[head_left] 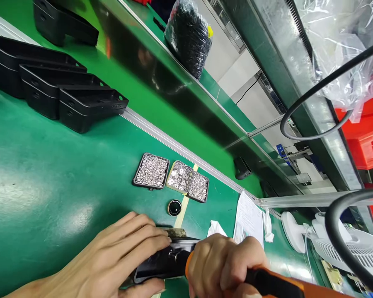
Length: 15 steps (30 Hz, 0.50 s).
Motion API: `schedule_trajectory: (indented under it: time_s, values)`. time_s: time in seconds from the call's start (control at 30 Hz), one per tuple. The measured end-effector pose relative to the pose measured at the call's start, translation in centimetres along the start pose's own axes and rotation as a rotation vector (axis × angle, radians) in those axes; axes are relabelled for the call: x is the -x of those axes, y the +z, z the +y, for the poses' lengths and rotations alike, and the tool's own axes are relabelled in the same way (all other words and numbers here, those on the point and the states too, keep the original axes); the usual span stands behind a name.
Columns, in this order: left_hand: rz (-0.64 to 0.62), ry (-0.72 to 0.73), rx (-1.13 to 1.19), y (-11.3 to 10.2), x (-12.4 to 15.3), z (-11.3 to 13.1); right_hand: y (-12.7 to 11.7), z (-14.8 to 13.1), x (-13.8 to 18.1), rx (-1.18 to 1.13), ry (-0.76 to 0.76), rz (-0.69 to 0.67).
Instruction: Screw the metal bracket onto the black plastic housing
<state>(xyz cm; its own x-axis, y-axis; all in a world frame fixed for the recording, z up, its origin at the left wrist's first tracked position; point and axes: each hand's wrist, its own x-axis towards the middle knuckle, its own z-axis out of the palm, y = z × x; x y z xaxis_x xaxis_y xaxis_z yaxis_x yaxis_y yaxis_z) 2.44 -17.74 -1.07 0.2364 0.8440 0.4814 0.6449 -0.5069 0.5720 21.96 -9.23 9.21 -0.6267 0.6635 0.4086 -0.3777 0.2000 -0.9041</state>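
Note:
My left hand (pixel 124 250) lies over the left end of a black plastic part (pixel 161 263) on the green mat, fingers curled on it and thumb under its near edge. My right hand (pixel 224 263) is wrapped round an orange-handled power screwdriver (pixel 276 283), whose black tip meets the part. Just beyond sit three small trays of shiny metal screws and washers: the left tray (pixel 151 171), the middle tray (pixel 180 177) and the right tray (pixel 199 187). A small round black ring (pixel 174 207) lies between the trays and my hands.
Stacked black plastic housings (pixel 62 89) fill the far left. A green conveyor with a dark rail (pixel 174 89) runs diagonally, a bag of black parts (pixel 189 35) beyond it. Papers (pixel 247 217), a white fan (pixel 345 242), red bins (pixel 368 138) and black cables (pixel 338 231) stand right.

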Motion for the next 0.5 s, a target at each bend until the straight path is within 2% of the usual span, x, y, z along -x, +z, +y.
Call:
schedule_trajectory:
  time_s: [0.2, 0.3, 0.5]
  values:
    - [0.068, 0.04, 0.055, -0.4, -1.0, -0.3, 2.3, 0.9, 0.0, 0.121, -0.089, 0.226]
    - [0.117, 0.06, 0.035, -0.7, -1.4, -0.1, 3.2, 1.1, 0.0, 0.138, -0.118, 0.277]
    - [0.13, 0.089, -0.029, -1.6, -2.0, 0.0, 4.2, -2.0, -0.4, 0.251, 0.07, 0.375]
